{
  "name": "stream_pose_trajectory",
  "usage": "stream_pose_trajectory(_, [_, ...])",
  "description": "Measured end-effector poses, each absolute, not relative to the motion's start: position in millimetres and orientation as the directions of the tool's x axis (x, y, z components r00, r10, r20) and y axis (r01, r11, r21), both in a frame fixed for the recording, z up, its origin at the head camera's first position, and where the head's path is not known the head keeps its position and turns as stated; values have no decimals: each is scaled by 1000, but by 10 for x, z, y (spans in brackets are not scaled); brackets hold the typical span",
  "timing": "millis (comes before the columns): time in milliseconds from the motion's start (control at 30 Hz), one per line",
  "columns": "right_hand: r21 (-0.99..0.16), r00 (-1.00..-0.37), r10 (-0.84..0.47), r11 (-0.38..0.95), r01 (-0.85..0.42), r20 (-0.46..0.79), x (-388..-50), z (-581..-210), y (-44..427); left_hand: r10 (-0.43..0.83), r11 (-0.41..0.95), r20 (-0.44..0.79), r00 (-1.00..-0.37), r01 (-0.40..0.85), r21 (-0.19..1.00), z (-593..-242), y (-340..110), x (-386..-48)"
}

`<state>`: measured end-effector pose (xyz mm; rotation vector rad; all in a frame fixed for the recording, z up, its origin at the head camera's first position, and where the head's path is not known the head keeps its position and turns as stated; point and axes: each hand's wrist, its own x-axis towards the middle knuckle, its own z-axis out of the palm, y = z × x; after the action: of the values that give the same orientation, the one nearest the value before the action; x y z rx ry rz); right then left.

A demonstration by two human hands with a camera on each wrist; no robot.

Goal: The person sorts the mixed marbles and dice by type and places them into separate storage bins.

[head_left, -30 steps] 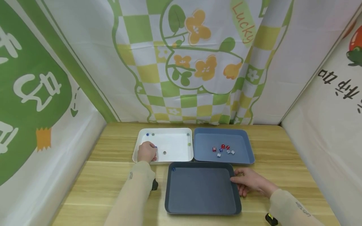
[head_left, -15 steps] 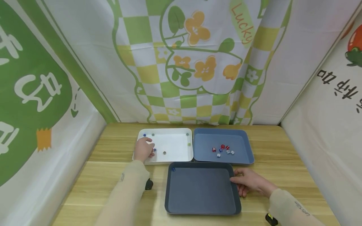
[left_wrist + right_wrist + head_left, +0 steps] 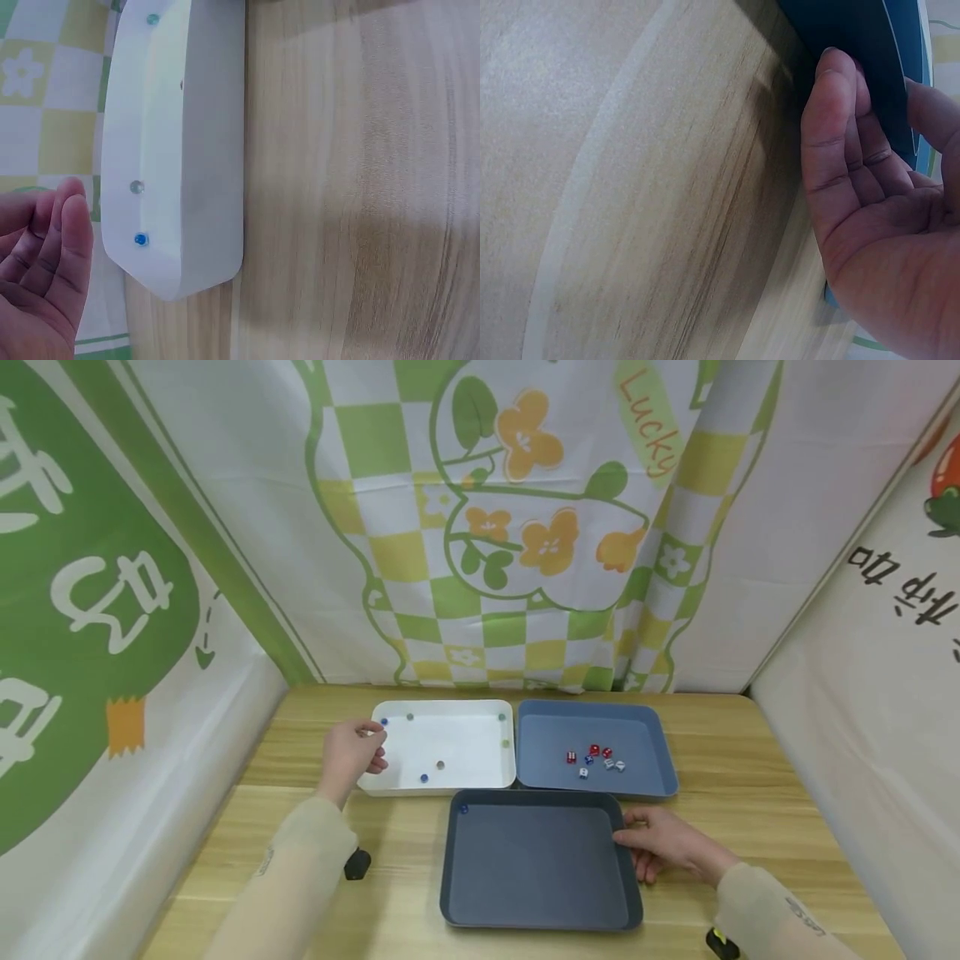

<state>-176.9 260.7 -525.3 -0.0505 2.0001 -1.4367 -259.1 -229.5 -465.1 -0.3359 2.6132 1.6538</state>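
My left hand [image 3: 354,758] hovers by the left edge of the white tray [image 3: 465,733], fingers loosely bent, with nothing visible in them. In the left wrist view, a blue marble [image 3: 141,239] and a pale green marble [image 3: 136,187] lie in that tray near the fingers. Toward its front are another blue marble [image 3: 424,777] and a brownish marble [image 3: 440,765]; two greenish ones sit at its right end. My right hand [image 3: 667,842] grips the right rim of the dark grey tray [image 3: 540,868], thumb inside and fingers outside. A dark blue marble [image 3: 463,809] rests in that tray's far left corner.
A blue-grey tray [image 3: 600,722] stands right of the white one, behind the dark tray. It holds several dice: red [image 3: 595,750], white [image 3: 583,773] and blue [image 3: 589,760]. The wooden table [image 3: 720,752] is bounded by printed curtains [image 3: 502,635] behind and at both sides.
My left hand has drawn back leftward from inside the white tray to its left edge. One blue marble there has rolled toward the front right. My right hand stays on the dark tray.
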Motion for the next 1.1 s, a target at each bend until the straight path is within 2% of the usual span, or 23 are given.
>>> stream_pose_trajectory(200, [-856,-774,-401,389,339,-489,-1763,-5242,2607,-86,457,-134,-987,-159,875,-4582,-2170,-2442])
stream_pose_trajectory(567, [-857,-765,-412,375,352,-495,-1755,-5214,2614,51,549,-189,-981,-131,825,-4527,-1681,-2149])
stream_pose_trajectory(867, [-858,-764,-413,373,354,-495,-1755,-5230,2620,177,635,-205,-963,-47,771,-4685,-1435,-1922])
stream_pose_trajectory(1000, [-857,-764,-411,372,357,-497,-1755,-5233,2618,201,674,-192,-961,-7,739,-4763,-1364,-1871])
stream_pose_trajectory(1100, [-857,-765,-411,376,353,-496,-1757,-5236,2616,195,681,-209,-958,-21,732,-4811,-1312,-1848])
